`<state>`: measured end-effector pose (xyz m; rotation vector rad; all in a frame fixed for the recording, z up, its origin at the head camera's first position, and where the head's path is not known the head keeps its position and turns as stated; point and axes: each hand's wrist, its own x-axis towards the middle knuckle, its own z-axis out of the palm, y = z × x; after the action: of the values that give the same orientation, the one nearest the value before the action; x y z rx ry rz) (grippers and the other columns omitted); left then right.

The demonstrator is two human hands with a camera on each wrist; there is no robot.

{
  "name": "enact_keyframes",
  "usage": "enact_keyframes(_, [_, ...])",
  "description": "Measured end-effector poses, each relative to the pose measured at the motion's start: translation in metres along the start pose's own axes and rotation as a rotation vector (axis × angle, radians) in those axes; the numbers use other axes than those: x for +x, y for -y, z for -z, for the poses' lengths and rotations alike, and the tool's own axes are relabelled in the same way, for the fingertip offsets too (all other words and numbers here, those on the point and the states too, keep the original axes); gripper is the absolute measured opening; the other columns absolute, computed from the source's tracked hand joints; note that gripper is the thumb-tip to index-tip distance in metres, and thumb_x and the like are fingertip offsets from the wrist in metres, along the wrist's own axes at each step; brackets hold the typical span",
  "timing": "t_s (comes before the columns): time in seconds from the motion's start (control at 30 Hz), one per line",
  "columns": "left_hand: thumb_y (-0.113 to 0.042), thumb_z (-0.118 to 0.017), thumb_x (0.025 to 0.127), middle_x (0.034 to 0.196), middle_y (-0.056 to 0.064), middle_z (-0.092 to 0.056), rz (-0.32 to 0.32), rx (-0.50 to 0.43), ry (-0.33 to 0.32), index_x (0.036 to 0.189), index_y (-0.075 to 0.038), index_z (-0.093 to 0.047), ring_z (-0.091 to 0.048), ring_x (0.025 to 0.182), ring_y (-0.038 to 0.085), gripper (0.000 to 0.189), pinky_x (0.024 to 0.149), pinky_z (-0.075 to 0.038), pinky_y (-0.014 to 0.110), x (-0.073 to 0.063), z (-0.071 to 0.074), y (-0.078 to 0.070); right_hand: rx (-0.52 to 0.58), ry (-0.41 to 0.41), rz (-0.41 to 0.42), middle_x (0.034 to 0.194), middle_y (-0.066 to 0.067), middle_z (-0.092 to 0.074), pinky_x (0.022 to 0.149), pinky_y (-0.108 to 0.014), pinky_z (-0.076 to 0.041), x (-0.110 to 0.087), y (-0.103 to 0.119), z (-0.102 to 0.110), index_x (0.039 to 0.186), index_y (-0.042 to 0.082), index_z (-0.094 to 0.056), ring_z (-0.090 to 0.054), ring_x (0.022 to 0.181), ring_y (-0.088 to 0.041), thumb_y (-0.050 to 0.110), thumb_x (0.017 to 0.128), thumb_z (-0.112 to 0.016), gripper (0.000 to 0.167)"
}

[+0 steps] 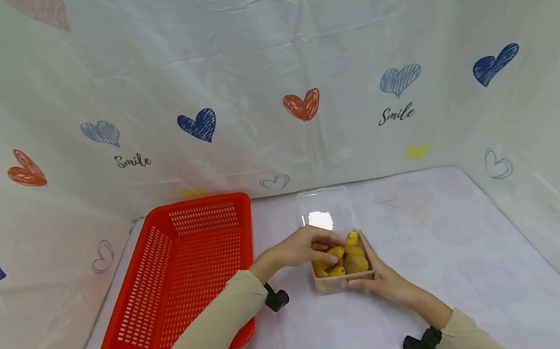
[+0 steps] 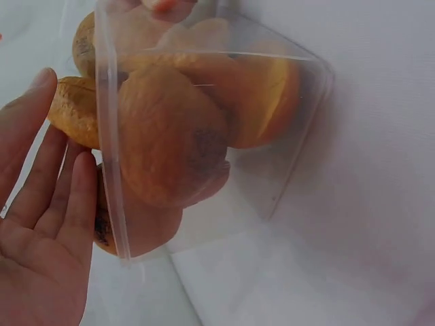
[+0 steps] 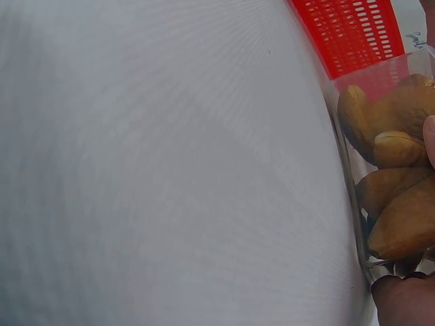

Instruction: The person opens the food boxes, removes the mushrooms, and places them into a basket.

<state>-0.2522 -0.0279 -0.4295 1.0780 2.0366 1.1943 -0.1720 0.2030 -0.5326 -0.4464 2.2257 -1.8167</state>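
Note:
A clear plastic box (image 1: 329, 285) stands on the table, filled with several yellow-brown, lumpy, fruit-like pieces (image 1: 356, 262) of rounded and tapering shapes. My left hand (image 1: 311, 245) reaches over its left side from above. Between thumb and fingers it pinches one yellow fruit-like piece (image 2: 75, 112) at the box's open top. My right hand (image 1: 387, 280) grips the box from the right, with the thumb at the front wall and the fingers along the right side. The right wrist view shows more pieces (image 3: 401, 190) through the clear wall, with part of the right hand at the frame's edge.
A large red perforated basket (image 1: 204, 252) sits to the left, with my left forearm across its near corner. Behind the box lies a clear lid (image 1: 324, 201), flipped back. A white curtain printed with hearts (image 1: 240, 70) rises along the table's back and sides.

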Motion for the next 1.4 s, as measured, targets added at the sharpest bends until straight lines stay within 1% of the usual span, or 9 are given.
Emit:
enact_keyframes(0.13, [0.004,-0.074,0.086,0.122,0.011,-0.068,-0.013,0.026,-0.024,0.123,0.003,-0.068,-0.065,0.111,0.015,0.038,0.093,-0.052,0.023,0.001,-0.003,0.003,0.01,-0.003,0.004,0.164,-0.014,0.018,0.116,-0.058,-0.007,0.0,-0.001,0.0,0.157,0.025,0.019,-0.005,0.148,-0.039,0.013,0.094,-0.07,0.111])
enact_keyframes(0.43, [0.005,-0.075,0.084,0.118,0.008,-0.07,-0.016,0.039,-0.067,0.119,0.001,-0.07,-0.066,0.107,0.015,0.036,0.091,-0.053,0.023,0.002,-0.007,0.003,0.026,0.0,-0.018,0.164,-0.011,0.018,0.117,-0.055,-0.009,0.0,-0.001,0.001,0.157,0.027,0.02,-0.005,0.148,-0.036,0.014,0.094,-0.071,0.112])
enact_keyframes(0.47, [0.005,-0.075,0.084,0.118,0.008,-0.07,-0.019,0.036,-0.067,0.119,0.001,-0.07,-0.066,0.107,0.015,0.036,0.091,-0.053,0.023,0.002,-0.007,0.003,0.024,-0.001,-0.025,0.164,-0.011,0.018,0.117,-0.053,-0.01,0.0,0.0,0.001,0.157,0.029,0.02,-0.007,0.148,-0.035,0.015,0.094,-0.071,0.112])
enact_keyframes(0.53, [0.005,-0.075,0.084,0.118,0.009,-0.07,-0.026,0.033,-0.065,0.119,0.001,-0.07,-0.066,0.107,0.015,0.035,0.091,-0.053,0.023,0.001,-0.007,0.003,0.029,0.0,-0.034,0.164,-0.011,0.018,0.117,-0.04,-0.019,-0.001,0.0,0.001,0.156,0.033,0.021,-0.013,0.147,-0.035,0.015,0.094,-0.071,0.112])
enact_keyframes(0.6, [0.005,-0.074,0.085,0.119,0.009,-0.07,-0.031,0.033,-0.064,0.12,0.001,-0.07,-0.066,0.107,0.015,0.035,0.091,-0.053,0.023,0.0,-0.007,0.003,0.035,0.0,-0.041,0.164,-0.01,0.017,0.112,-0.027,-0.028,-0.002,0.001,0.001,0.155,0.038,0.02,-0.019,0.145,-0.035,0.016,0.094,-0.071,0.112])
enact_keyframes(0.7, [0.004,-0.074,0.085,0.119,0.009,-0.07,-0.034,0.038,-0.067,0.12,0.001,-0.07,-0.066,0.107,0.015,0.035,0.091,-0.053,0.023,-0.001,-0.006,0.002,0.039,0.009,-0.029,0.164,-0.01,0.019,0.101,-0.012,-0.033,-0.002,0.0,0.001,0.155,0.039,0.02,-0.021,0.143,-0.036,0.015,0.095,-0.07,0.111])
enact_keyframes(0.9, [0.004,-0.074,0.085,0.118,0.01,-0.07,-0.048,0.058,-0.078,0.12,0.002,-0.07,-0.066,0.106,0.013,0.035,0.09,-0.053,0.022,-0.001,-0.008,0.002,0.025,0.014,-0.017,0.164,-0.014,0.019,0.103,-0.012,-0.03,-0.001,-0.001,0.0,0.156,0.035,0.021,-0.018,0.145,-0.038,0.014,0.095,-0.069,0.111])
enact_keyframes(1.17, [0.003,-0.074,0.086,0.118,0.011,-0.07,-0.066,0.096,-0.097,0.12,0.002,-0.071,-0.066,0.105,0.013,0.034,0.09,-0.053,0.022,0.0,-0.01,-0.001,0.07,0.02,-0.022,0.165,-0.014,0.01,0.1,-0.016,-0.039,-0.003,0.002,0.001,0.154,0.041,0.02,-0.037,0.135,-0.035,0.013,0.095,-0.07,0.112])
enact_keyframes(1.4, [0.003,-0.074,0.086,0.117,0.009,-0.071,-0.054,0.112,-0.108,0.121,0.001,-0.071,-0.067,0.105,0.016,0.035,0.091,-0.053,0.023,-0.002,-0.011,-0.003,0.059,0.018,-0.021,0.165,-0.015,0.01,0.099,-0.016,-0.039,-0.003,0.001,0.001,0.155,0.039,0.02,-0.037,0.135,-0.036,0.014,0.095,-0.07,0.111])
